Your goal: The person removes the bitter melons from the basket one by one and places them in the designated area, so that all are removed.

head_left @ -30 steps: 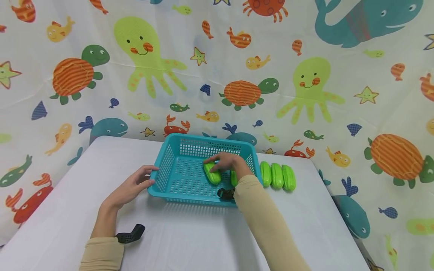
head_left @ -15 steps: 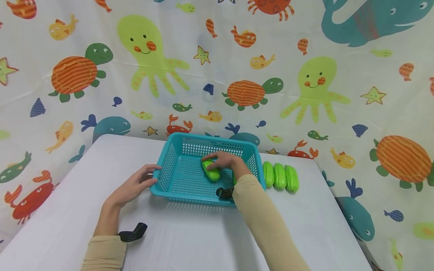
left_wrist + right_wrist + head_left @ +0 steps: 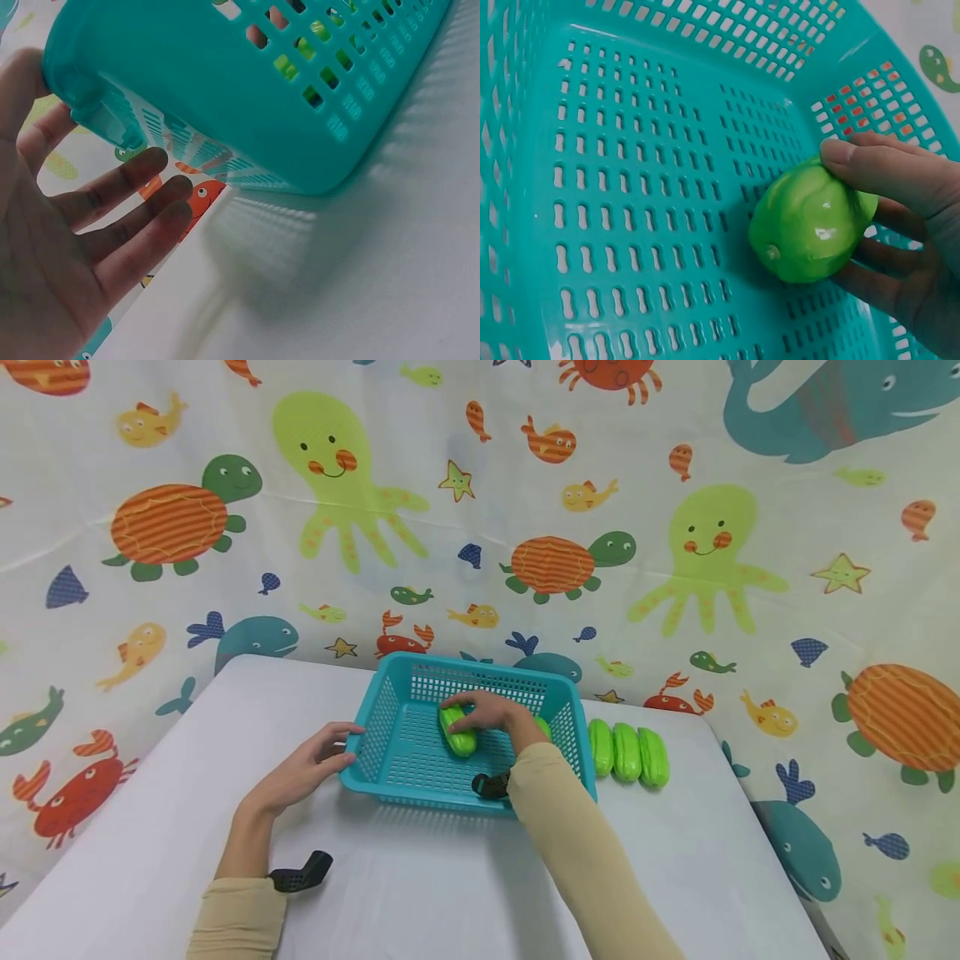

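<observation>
A turquoise plastic basket (image 3: 480,804) with perforated walls stands on the table. Inside it, my right hand (image 3: 489,710) grips a glossy green, elongated vegetable (image 3: 460,742), its kind unclear. The right wrist view shows the thumb on top of the green vegetable (image 3: 810,225) and fingers around its far side, partly hidden. Another green vegetable (image 3: 543,727) in the basket is mostly behind the right hand and forearm. My left hand (image 3: 303,768) touches the basket's left rim; in the left wrist view, several fingers of the left hand (image 3: 82,217) extend loosely below the rim.
Three similar green vegetables (image 3: 627,753) lie side by side on the white table (image 3: 420,885), just right of the basket. A white curtain (image 3: 480,510) printed with sea animals hangs behind the table. Each wrist carries a black device (image 3: 302,872).
My right hand has shifted the green vegetable slightly leftward and back in the basket. The other vegetable inside shows more at its far end. My left hand keeps its place at the rim.
</observation>
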A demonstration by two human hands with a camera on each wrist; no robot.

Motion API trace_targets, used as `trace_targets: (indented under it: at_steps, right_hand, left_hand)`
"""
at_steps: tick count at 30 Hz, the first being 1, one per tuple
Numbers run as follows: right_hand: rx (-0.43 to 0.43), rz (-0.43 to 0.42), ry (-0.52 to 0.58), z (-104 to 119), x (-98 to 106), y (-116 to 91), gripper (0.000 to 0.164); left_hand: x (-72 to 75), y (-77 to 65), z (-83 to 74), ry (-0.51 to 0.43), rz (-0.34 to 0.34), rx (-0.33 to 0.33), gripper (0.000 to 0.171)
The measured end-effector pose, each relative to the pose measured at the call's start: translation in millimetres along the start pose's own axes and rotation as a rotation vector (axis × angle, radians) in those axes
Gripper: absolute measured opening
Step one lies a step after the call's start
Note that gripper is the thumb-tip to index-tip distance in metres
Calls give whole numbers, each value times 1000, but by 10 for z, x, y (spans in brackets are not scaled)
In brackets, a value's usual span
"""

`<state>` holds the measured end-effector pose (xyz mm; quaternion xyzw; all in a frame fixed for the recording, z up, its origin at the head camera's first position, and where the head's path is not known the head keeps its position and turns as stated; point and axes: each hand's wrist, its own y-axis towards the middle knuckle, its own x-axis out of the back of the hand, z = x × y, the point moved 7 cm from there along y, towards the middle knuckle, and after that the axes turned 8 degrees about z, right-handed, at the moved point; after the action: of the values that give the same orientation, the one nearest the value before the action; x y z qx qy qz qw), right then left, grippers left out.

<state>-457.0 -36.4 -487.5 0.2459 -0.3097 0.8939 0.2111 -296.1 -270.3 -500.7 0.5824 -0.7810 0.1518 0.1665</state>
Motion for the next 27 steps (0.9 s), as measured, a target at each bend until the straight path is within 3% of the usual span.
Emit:
trace_targets:
  at_steps: [17,27]
  right_hand:
    - [31,11,56,29,-59,63,55]
    - [145,-100,44,103,35,34,50]
  left_hand:
    - [12,-32,-10,2,8,-11,49]
    - [7,-24,10,4,8,3,50]
